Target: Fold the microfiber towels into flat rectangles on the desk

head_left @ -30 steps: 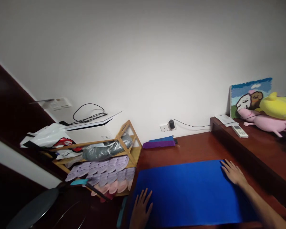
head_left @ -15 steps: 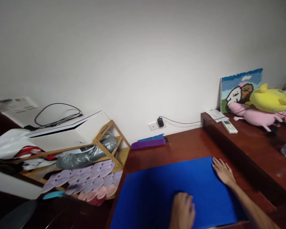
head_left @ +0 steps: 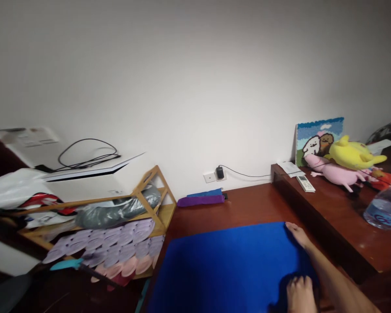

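Note:
A large blue cloth [head_left: 228, 265] lies spread on the reddish-brown wooden desk [head_left: 247, 202]. At its far right corner my right hand [head_left: 298, 235] has its fingers closed together on the cloth's edge. My left hand [head_left: 301, 293] is lower down, near the cloth's right edge, with its fingers curled against the blue fabric. Its fingertips are hidden, and part of that hand falls below the picture.
Purple and blue folded strips [head_left: 201, 200] lie along the wall by a plugged-in black adapter [head_left: 219, 172]. On the raised ledge at right are a remote [head_left: 305, 184], plush toys [head_left: 355, 154] and a water bottle [head_left: 384, 208]. A wooden rack [head_left: 165, 191] with slippers [head_left: 117, 243] stands left.
My left hand has moved right across the cloth toward its right edge. The right hand's spread fingers have closed at the far corner. The view has shifted slightly.

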Available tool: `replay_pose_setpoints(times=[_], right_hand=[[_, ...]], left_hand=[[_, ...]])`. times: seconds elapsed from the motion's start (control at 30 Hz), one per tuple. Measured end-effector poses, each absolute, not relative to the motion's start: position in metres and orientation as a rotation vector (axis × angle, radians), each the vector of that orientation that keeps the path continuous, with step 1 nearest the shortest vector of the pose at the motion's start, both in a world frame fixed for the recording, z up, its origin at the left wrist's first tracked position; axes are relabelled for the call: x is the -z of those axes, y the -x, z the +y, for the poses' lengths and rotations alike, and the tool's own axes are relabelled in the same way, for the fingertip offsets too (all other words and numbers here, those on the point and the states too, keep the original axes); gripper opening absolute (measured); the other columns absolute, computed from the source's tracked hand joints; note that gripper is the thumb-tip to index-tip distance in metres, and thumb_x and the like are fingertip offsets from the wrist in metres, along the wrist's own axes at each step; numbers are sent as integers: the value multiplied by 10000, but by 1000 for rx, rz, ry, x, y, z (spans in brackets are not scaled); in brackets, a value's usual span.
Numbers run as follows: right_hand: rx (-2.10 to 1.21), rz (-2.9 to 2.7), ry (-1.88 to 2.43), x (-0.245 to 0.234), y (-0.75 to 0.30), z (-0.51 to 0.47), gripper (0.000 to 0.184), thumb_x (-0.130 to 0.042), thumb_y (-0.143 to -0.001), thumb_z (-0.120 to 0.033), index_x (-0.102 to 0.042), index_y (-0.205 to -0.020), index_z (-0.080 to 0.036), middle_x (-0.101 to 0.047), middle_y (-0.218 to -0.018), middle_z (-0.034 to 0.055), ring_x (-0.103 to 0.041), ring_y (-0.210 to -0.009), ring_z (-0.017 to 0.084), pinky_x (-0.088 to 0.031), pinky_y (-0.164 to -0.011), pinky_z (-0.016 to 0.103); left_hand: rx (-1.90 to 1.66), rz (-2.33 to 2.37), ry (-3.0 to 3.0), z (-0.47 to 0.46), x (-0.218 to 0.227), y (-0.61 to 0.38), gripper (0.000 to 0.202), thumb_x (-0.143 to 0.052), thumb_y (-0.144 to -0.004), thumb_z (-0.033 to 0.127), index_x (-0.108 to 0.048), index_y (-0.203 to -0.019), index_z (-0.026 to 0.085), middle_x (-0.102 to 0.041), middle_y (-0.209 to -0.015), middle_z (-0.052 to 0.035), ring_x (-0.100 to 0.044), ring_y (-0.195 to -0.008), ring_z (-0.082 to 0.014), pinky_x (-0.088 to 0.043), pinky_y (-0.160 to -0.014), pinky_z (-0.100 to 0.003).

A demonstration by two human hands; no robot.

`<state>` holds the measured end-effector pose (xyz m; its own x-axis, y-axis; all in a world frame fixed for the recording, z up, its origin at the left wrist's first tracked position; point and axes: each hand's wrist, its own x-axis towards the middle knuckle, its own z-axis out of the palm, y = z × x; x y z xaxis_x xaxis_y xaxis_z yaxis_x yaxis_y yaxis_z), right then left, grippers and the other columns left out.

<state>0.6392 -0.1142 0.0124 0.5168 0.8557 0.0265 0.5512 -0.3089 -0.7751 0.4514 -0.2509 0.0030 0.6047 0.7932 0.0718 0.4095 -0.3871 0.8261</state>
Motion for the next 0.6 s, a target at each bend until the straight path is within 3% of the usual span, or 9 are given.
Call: replay_pose_setpoints(times=[0.1,0.17,0.33,0.4,0.6], right_hand=[[-516,-1059,1994,-42,-621,-106,524,-571,-771,-643,-839,-861,-201,-829,-940,152,-768,-997,366,-598,-911,506],[-542,-1041,1962,-59,-599,-97,473,-625,-745,-590,-839,-877,-189,-817,-832,142,-777,-871,344,-613,-813,469],[-679,-1189,1744,-100,-519,-65,495,-555,-816,-486,-816,-1029,-123,-789,-747,117,-732,-663,245,-587,-629,359],[-717,-1295,1647,-116,-477,-48,459,-528,-835,-447,-809,-1015,-132,-807,-828,118,-741,-710,233,-592,-664,349],[-736,-1754,1392,-144,-303,6,293,-559,-864,-318,-801,-1001,-224,-815,-1085,63,-739,-1029,229,-548,-999,375]], left_hand=[[-577,1210,-1836,-253,-35,-412,273,-579,-927,499,-750,-1083,355,-731,-1050,-223,-696,-1063,-339,-487,-911,-548],[-658,1240,-1718,-251,-55,-379,223,-611,-920,509,-720,-1003,333,-743,-960,-159,-701,-987,-310,-494,-881,-489],[-939,1159,-1262,-236,-92,-285,315,-688,-874,568,-585,-933,276,-663,-702,-14,-707,-684,-217,-505,-700,-337],[-1037,1134,-1139,-231,-103,-241,367,-714,-847,581,-559,-950,264,-673,-707,-3,-715,-659,-208,-515,-690,-317],[-1275,1366,-1154,-240,-113,-97,411,-612,-907,659,-612,-977,254,-696,-699,-19,-736,-720,-231,-552,-734,-310]])
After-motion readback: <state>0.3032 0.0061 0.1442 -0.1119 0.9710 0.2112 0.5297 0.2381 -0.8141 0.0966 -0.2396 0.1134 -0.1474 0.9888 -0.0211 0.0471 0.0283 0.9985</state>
